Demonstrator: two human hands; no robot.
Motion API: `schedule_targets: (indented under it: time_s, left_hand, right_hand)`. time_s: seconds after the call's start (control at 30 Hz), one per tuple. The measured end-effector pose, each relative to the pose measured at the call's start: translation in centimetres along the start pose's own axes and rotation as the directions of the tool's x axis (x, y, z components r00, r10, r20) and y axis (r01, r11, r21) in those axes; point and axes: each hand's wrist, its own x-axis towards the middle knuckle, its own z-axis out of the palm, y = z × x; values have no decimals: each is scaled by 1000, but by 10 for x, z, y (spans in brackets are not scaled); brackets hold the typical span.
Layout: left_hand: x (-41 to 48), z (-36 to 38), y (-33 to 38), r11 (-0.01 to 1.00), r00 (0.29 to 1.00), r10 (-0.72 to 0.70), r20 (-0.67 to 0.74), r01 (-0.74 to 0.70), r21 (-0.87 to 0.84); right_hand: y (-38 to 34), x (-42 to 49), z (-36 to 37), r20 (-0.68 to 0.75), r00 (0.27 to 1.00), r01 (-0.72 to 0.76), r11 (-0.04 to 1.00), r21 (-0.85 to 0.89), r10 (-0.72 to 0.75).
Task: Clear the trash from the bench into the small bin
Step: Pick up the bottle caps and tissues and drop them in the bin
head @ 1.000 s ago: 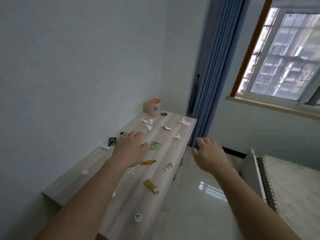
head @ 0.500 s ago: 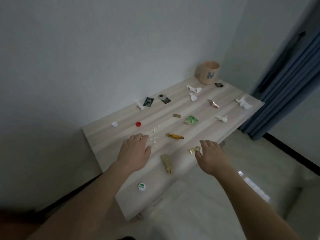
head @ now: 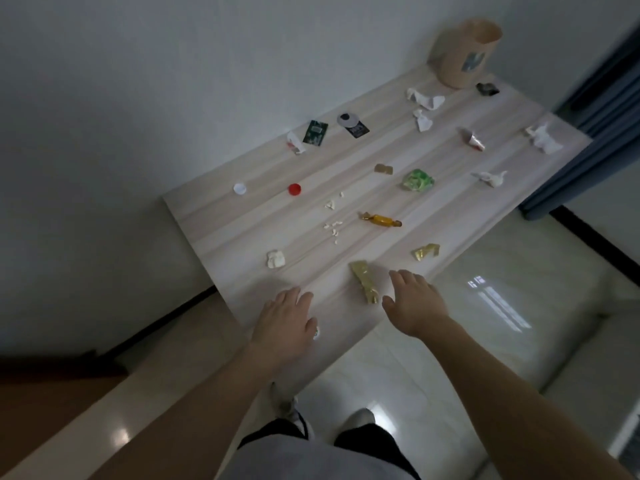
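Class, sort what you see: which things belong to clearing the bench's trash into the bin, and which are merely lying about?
Job: small bin, bench, gold wrapper, orange candy, green wrapper, red cap, crumpled tissue.
Not part of it: curtain, floor.

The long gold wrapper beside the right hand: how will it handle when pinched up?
The gold wrapper looks thin and crumpled, so probably very light and floppy, crushing when pinched. Its shiny foil may slip under the right hand. Lying flat on the bench, it is unlikely to roll.
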Motion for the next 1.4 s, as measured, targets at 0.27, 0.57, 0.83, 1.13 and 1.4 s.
schedule_targets:
  time_s: [0.27, 0.57, 0.83, 1.13, 1.4]
  left_hand:
    - [5, 47, -6, 999, 990, 33, 138, -27, -44]
    - [23, 79, -4, 989, 992, -45, 119, 61, -134]
    - [29, 84, -16, 960, 999, -28, 23, 33, -279]
    - [34, 73, -20, 944, 997, -77, -31, 63, -323]
    - [45, 50, -32, 970, 993, -118, 7, 116, -214]
  right_hand:
    - [-9, 26, 34, 48, 999, 3, 995, 101, -8]
    - [-4, 72, 61, 68, 991, 103, 983, 155, -115]
    - [-2, 85, 78, -4, 991, 129, 961, 245, -132]
    - [-7, 81, 82, -25, 998, -45, 941, 334, 56]
    - [-4, 67, 65, -87, 991, -64, 933, 353, 101]
